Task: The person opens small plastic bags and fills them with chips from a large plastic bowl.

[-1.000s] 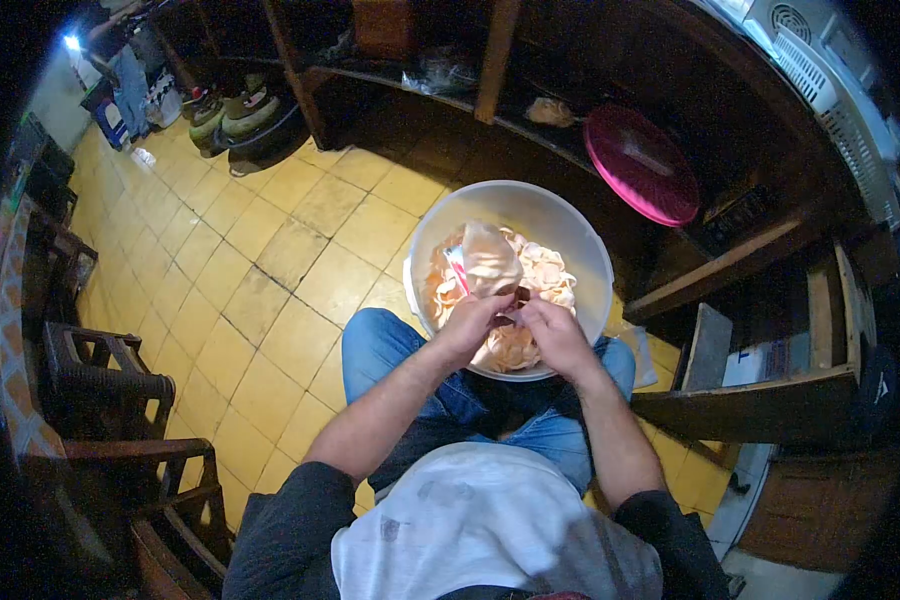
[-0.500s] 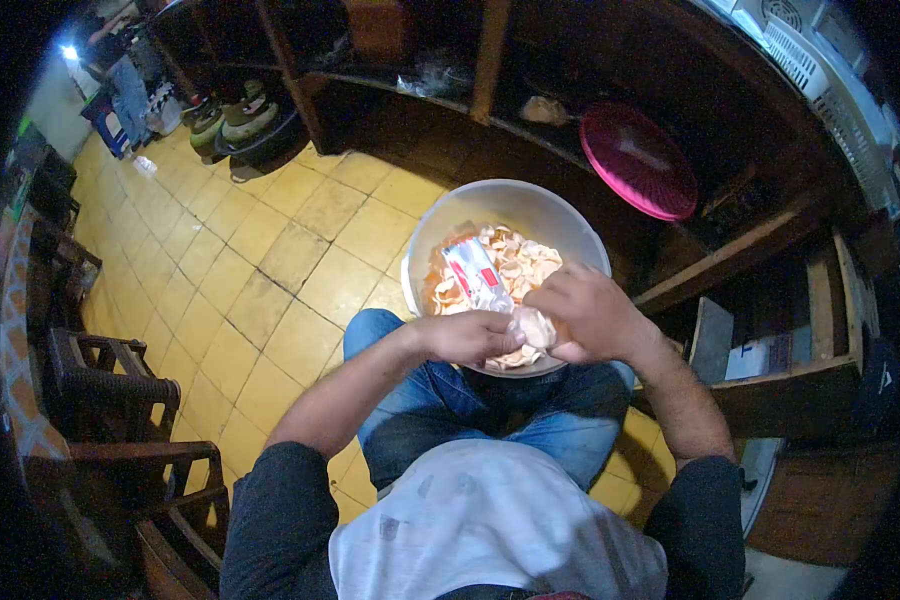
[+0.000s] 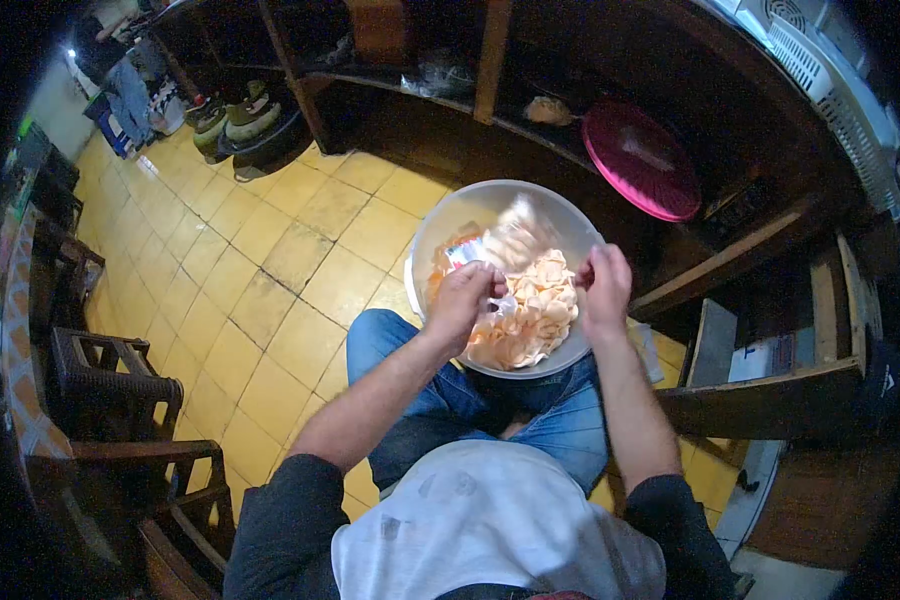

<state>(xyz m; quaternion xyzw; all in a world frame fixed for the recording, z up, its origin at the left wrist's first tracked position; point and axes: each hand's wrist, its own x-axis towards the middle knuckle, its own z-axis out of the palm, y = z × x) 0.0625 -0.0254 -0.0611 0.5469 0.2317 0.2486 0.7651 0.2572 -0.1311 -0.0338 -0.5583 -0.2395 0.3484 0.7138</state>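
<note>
A pale round tub point(image 3: 588, 225) stands in front of my lap, holding many pale orange curled crackers point(image 3: 545, 305). My left hand point(image 3: 467, 298) is over its left near side, fingers bent inward and closed; what they hold, if anything, is hidden. Just beyond these fingers lies a white plastic packet with red and blue print point(image 3: 465, 252), partly covered by the hand. At the tub's right rim, my right hand point(image 3: 606, 288) is raised with loosely curled fingers, and nothing shows in them. A motion-blurred pale bundle point(image 3: 520, 235), apart from both hands, is at the tub's far side.
Dark wooden shelving point(image 3: 485, 60) curves around the back and right, with a pink plastic basket or cover point(image 3: 640, 160) leaning there. Dark chairs point(image 3: 120, 370) line the left. A dark basin point(image 3: 260, 140) holding green items sits on the yellow tiles point(image 3: 280, 250).
My hands have moved apart, left hand up and leftward, right hand to the tub's right rim. The pale bundle formerly between them appears to have left them; a blurred one is at the far side.
</note>
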